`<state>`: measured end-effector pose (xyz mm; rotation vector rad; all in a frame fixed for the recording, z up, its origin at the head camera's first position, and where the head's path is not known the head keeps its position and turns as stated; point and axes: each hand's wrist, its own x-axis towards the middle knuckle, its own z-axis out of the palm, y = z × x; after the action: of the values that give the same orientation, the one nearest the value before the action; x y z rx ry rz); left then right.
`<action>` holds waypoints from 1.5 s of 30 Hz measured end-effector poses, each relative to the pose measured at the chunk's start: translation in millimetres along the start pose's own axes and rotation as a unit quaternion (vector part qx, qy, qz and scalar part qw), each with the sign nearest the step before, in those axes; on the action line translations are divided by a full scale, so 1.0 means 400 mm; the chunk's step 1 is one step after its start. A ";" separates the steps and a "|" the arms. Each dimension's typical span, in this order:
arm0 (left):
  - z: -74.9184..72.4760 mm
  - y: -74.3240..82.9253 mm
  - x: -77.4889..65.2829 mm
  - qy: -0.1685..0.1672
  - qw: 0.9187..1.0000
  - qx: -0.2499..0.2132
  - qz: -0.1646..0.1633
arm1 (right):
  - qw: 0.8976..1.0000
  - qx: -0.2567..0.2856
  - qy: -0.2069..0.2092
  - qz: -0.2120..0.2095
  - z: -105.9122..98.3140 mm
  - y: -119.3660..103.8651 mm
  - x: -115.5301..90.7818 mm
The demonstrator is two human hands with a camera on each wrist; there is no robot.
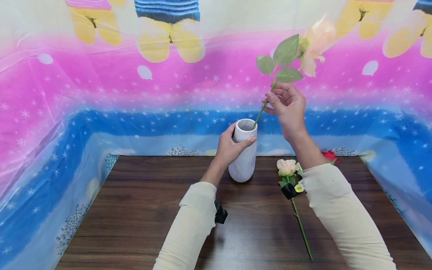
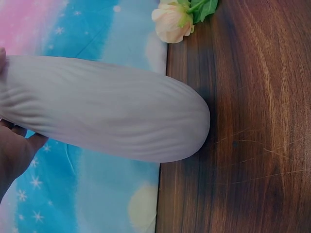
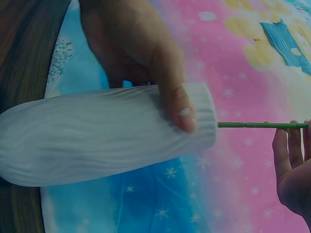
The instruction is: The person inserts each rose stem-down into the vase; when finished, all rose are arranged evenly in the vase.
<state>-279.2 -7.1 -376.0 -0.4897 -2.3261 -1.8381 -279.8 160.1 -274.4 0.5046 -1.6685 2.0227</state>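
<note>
A white ribbed vase point(image 1: 243, 157) stands upright on the brown wooden table. My left hand point(image 1: 231, 144) grips it near the rim, thumb across the front, as the right wrist view also shows the vase point(image 3: 107, 136). My right hand point(image 1: 288, 107) pinches the green stem of a peach artificial rose point(image 1: 318, 45) above the vase. The lower end of the stem point(image 3: 248, 125) passes into the vase mouth, and its tip is hidden inside. Leaves and bloom rise up and to the right of my fingers.
Another peach rose point(image 1: 287, 167) lies on the table point(image 1: 152, 225) to the right, its stem pointing toward the front. A red flower point(image 1: 330, 156) shows partly behind my right forearm. A patterned pink and blue cloth point(image 1: 168, 86) hangs along the table's back and sides.
</note>
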 end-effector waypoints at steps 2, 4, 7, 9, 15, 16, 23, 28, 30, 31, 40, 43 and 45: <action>0.001 0.000 0.000 0.000 1.000 -0.001 -0.001 | 1.000 -0.006 -0.004 0.005 -0.002 0.011 -0.005; 0.001 0.000 0.000 0.000 1.000 -0.003 0.000 | 1.000 -0.015 -0.010 0.009 -0.003 0.020 -0.009; 0.003 -0.002 0.000 -0.001 1.000 -0.006 0.002 | 0.999 -0.025 -0.018 0.011 -0.006 0.036 -0.017; 0.003 -0.004 0.001 -0.002 1.000 -0.008 0.003 | 0.999 -0.028 -0.024 0.015 -0.007 0.045 -0.022; 0.003 -0.004 0.001 -0.001 1.000 -0.011 0.006 | 0.998 -0.043 -0.040 0.028 -0.012 0.073 -0.037; 0.003 -0.004 0.001 -0.001 1.000 -0.010 0.007 | 0.997 -0.050 -0.041 0.029 -0.012 0.077 -0.039; 0.003 -0.005 0.002 0.002 1.000 -0.008 0.007 | 0.995 -0.082 -0.047 0.045 -0.014 0.095 -0.051; 0.004 -0.005 0.003 0.004 1.000 -0.008 0.009 | 0.992 -0.104 -0.049 0.049 -0.014 0.099 -0.053; 0.004 -0.007 0.004 0.003 1.000 -0.007 0.009 | 0.992 -0.109 -0.049 0.047 -0.013 0.100 -0.053; 0.004 -0.007 0.004 0.003 1.000 -0.006 0.009 | 0.992 -0.110 -0.050 0.045 -0.013 0.100 -0.053; 0.003 -0.007 0.003 0.001 1.000 -0.009 0.006 | 0.984 -0.164 -0.073 0.015 -0.008 0.095 -0.055; 0.001 -0.006 0.003 -0.001 1.000 -0.007 0.007 | 0.978 -0.187 -0.087 0.016 -0.008 0.093 -0.053; 0.000 -0.005 0.004 -0.002 1.000 -0.008 0.009 | 0.977 -0.191 -0.093 0.024 -0.008 0.091 -0.051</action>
<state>-281.2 -7.3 -377.2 -0.5148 -2.3031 -1.8511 -283.5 155.1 -315.8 0.5306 -2.1393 1.6642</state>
